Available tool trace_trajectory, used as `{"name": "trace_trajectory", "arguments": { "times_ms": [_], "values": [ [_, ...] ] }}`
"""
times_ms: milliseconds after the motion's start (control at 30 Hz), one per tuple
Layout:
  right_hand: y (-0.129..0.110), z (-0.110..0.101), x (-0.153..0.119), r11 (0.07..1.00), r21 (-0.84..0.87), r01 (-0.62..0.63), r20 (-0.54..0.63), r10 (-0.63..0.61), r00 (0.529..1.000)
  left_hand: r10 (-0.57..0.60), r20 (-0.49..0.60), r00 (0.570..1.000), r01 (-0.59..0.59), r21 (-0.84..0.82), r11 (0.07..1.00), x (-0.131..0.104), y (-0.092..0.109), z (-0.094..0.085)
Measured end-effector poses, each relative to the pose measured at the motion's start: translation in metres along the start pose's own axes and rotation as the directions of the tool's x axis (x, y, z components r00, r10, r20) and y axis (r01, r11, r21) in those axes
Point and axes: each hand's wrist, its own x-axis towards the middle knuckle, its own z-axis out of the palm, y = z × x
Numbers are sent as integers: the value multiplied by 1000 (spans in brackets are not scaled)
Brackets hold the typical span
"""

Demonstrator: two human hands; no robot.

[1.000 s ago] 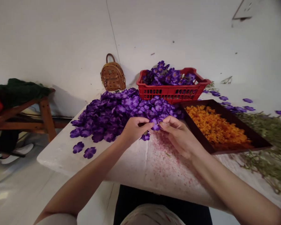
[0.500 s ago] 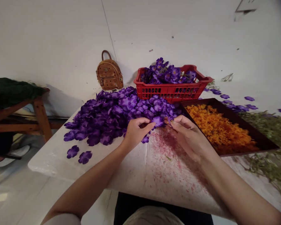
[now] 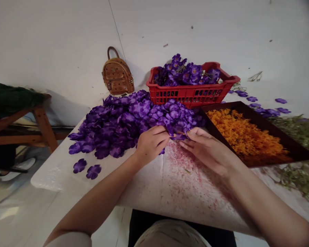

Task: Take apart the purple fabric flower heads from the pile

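Observation:
My left hand (image 3: 152, 142) is closed in a pinch on a purple artificial flower petal (image 3: 179, 136), its fingertips partly hiding it. From the other side, my right hand (image 3: 204, 145) grips the same petal between thumb and forefinger. Both hands meet just in front of a large pile of purple petal pieces (image 3: 118, 125) on the white-covered table (image 3: 144, 192). Whether a stem or other small part is also between the fingers, I cannot make out.
A red plastic crate (image 3: 190, 96) with assembled purple flowers stands behind the pile. To the right lie a dark tray (image 3: 302, 151) of orange flower centres (image 3: 247, 137) and green stems (image 3: 298, 137). A brown backpack (image 3: 117, 76) leans by the wall. Two loose petals (image 3: 93, 171) lie front left.
The hands have come closer together, and my left hand has turned over the petal, which now shows edge-on between them. The view has shifted slightly.

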Motion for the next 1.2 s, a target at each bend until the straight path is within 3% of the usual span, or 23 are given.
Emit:
{"name": "trace_trajectory", "arguments": {
  "times_ms": [100, 133, 200, 233, 333, 367, 433, 667, 867, 1067, 1200],
  "values": [
    [5, 2, -1, 997, -53, -61, 42, 63, 997, 45, 54, 998, -47, 48, 998, 0, 4, -1],
    [6, 2, -1, 996, -85, -39, 42, 42, 998, 11, 47, 999, -12, 9, 1000, 0, 7, 0],
    [8, 3, -1, 979, -188, 81, 17, -79, 997, -174, 0, 985, 173, -134, 976, 3, 14, 3],
    [9, 2, 0, 952, -260, 159, 7, -163, 987, -312, -11, 950, 302, -226, 926, 4, 18, 4],
    [11, 0, 3, 810, -471, 348, 42, -374, 927, -644, 82, 760, 605, -452, 656, 10, 26, 10],
    [11, 0, 3, 764, -517, 387, 67, -414, 908, -686, 130, 716, 647, -495, 581, 12, 28, 12],
    [12, -1, 5, 695, -574, 433, 107, -460, 881, -710, 192, 678, 676, -542, 499, 13, 30, 16],
    [15, 1, 7, 594, -649, 475, 121, -536, 835, -725, 230, 649, 683, -595, 423, 11, 27, 21],
    [17, 1, 7, 538, -703, 465, 120, -556, 823, -713, 258, 652, 680, -614, 400, 13, 29, 19],
    [18, 2, 6, 537, -706, 461, 137, -535, 834, -691, 279, 667, 669, -633, 390, 13, 32, 17],
    [18, 2, 5, 596, -659, 458, 131, -509, 851, -677, 309, 668, 655, -676, 338, 13, 31, 16]
  ]
}}
